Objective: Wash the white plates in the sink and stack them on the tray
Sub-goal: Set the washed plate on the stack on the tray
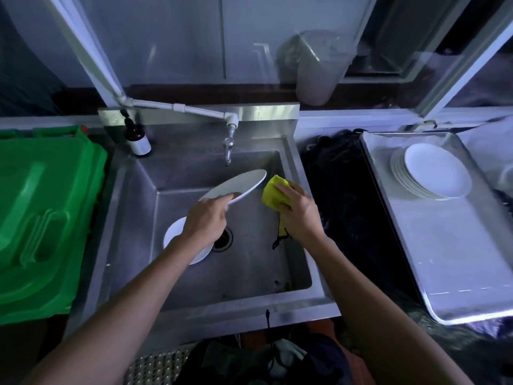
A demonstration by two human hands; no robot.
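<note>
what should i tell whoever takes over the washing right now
Left hand grips a tilted white plate over the sink.
Right hand holds the yellow sponge beside the plate's rim.
Done: a stack of plates sits on the tray.
Left: scrub the held plate, then the plate on the sink floor; stack both.

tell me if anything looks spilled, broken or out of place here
Nothing stands out. The stack of white plates sits slightly fanned on the metal tray, and no chips or spills show.
</note>
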